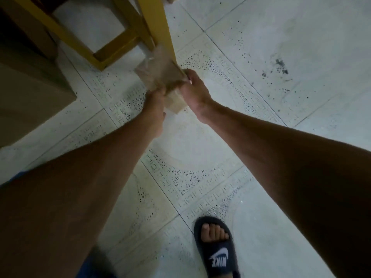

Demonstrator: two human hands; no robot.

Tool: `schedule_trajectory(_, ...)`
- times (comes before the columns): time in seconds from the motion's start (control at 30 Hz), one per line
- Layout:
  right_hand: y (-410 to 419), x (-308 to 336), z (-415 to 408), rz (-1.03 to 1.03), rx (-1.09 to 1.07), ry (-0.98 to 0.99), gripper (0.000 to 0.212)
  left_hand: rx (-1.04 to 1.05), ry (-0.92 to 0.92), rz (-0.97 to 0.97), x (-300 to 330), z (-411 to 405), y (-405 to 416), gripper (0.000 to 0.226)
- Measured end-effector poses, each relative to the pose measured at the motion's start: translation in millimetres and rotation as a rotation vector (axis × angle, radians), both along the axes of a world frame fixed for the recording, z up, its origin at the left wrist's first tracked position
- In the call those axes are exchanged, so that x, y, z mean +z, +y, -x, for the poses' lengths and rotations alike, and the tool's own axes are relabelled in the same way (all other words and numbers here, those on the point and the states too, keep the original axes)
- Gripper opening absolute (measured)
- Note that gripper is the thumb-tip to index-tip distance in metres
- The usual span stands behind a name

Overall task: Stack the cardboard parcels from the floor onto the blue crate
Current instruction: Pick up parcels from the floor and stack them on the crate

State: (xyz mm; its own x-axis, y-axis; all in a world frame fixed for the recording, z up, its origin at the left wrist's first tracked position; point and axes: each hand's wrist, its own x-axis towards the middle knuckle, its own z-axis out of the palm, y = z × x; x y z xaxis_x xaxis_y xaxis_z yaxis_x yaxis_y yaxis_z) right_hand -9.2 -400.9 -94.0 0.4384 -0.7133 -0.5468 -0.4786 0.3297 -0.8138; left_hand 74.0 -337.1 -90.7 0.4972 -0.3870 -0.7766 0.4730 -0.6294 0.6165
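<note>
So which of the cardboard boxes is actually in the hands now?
The small, blurred parcel beside the yellow frame leg, gripped by the left hand and right hand. The big brown box at far left sits untouched.

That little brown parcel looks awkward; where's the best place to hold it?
Judging by its flat, blurred shape, the cardboard parcel is best held at its near end, one grip from each side, as the left hand and right hand do here.

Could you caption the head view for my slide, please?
Both hands, left hand and right hand, hold a blurred cardboard parcel above the tiled floor.
</note>
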Motion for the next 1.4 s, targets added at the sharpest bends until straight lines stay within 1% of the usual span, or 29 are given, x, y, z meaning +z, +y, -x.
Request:
schedule_trajectory(0.07, 11, 27, -2, 0.076, -0.049, 0.01, 0.014, 0.09, 0.048, 0.0, 19, 3, 22, 0.051)
schedule_trajectory(0.1, 19, 40, -3, 0.115, -0.079, 0.031, 0.012, 0.145, 0.059, -0.004, 32, 5, 36, 0.053)
schedule_trajectory(0.17, 45, 70, -4, 0.15, -0.078, 0.073, 0.028, 0.265, 0.025, -0.031, 63, 5, 68, 0.05)
schedule_trajectory(0.23, 78, 102, -1, 0.121, -0.004, 0.095, 0.054, 0.338, -0.06, -0.056, 99, 2, 101, 0.047)
schedule_trajectory(0.27, 96, 121, 0, 0.111, 0.04, 0.108, 0.066, 0.329, -0.102, -0.053, 119, 0, 117, 0.049)
schedule_trajectory(0.3, 113, 137, 1, 0.11, 0.075, 0.11, 0.072, 0.28, -0.14, -0.041, 140, -4, 134, 0.052)
schedule_trajectory(0.33, 131, 156, 1, 0.119, 0.096, 0.114, 0.071, 0.2, -0.18, -0.037, 161, -9, 152, 0.056)
schedule_trajectory(0.4, 169, 194, -6, 0.128, 0.128, 0.096, 0.053, 0.05, -0.269, -0.061, 204, -22, 192, 0.061)
schedule_trajectory(0.47, 215, 231, -17, 0.15, 0.156, 0.051, 0.037, -0.022, -0.349, -0.064, 245, -37, 242, 0.051)
schedule_trajectory(0.5, 241, 249, -25, 0.186, 0.157, 0.027, 0.035, -0.033, -0.373, -0.06, 265, -42, 270, 0.044)
schedule_trajectory(0.57, 295, 277, -43, 0.191, 0.179, -0.021, 0.042, -0.037, -0.449, -0.056, 297, -54, 329, 0.038)
schedule_trajectory(0.6, 326, 295, -50, 0.155, 0.196, -0.049, 0.045, -0.05, -0.528, -0.049, 312, -58, 363, 0.036)
schedule_trajectory(0.63, 355, 307, -58, 0.098, 0.214, -0.079, 0.052, -0.081, -0.64, -0.039, 327, -61, 397, 0.033)
schedule_trajectory(0.7, 409, 331, -68, -0.083, 0.24, -0.106, 0.074, -0.194, -0.865, -0.054, 347, -66, 467, 0.035)
schedule_trajectory(0.73, 433, 340, -68, -0.185, 0.259, -0.12, 0.079, -0.245, -0.945, -0.075, 353, -68, 498, 0.037)
schedule_trajectory(0.8, 474, 351, -64, -0.358, 0.3, -0.121, 0.083, -0.3, -1.009, -0.086, 358, -71, 552, 0.042)
schedule_trajectory(0.9, 519, 347, -53, -0.537, 0.326, -0.062, 0.092, -0.314, -0.976, -0.085, 351, -59, 613, 0.048)
schedule_trajectory(1.0, 551, 331, -39, -0.599, 0.379, 0.019, 0.093, -0.377, -0.969, -0.124, 334, -37, 658, 0.048)
schedule_trajectory(1.1, 582, 310, -26, -0.627, 0.426, 0.075, 0.096, -0.458, -1.016, -0.171, 319, -18, 690, 0.045)
schedule_trajectory(1.17, 605, 298, -22, -0.613, 0.488, 0.154, 0.098, -0.513, -1.056, -0.214, 311, -7, 711, 0.047)
schedule_trajectory(1.23, 628, 288, -17, -0.599, 0.576, 0.239, 0.094, -0.559, -1.119, -0.242, 304, 2, 731, 0.047)
schedule_trajectory(1.3, 647, 279, -12, -0.621, 0.599, 0.264, 0.088, -0.613, -1.173, -0.271, 298, 11, 749, 0.046)
schedule_trajectory(1.33, 655, 273, -8, -0.629, 0.608, 0.266, 0.082, -0.635, -1.185, -0.279, 295, 16, 757, 0.044)
schedule_trajectory(1.4, 668, 264, -3, -0.64, 0.616, 0.242, 0.056, -0.661, -1.197, -0.299, 291, 24, 771, 0.036)
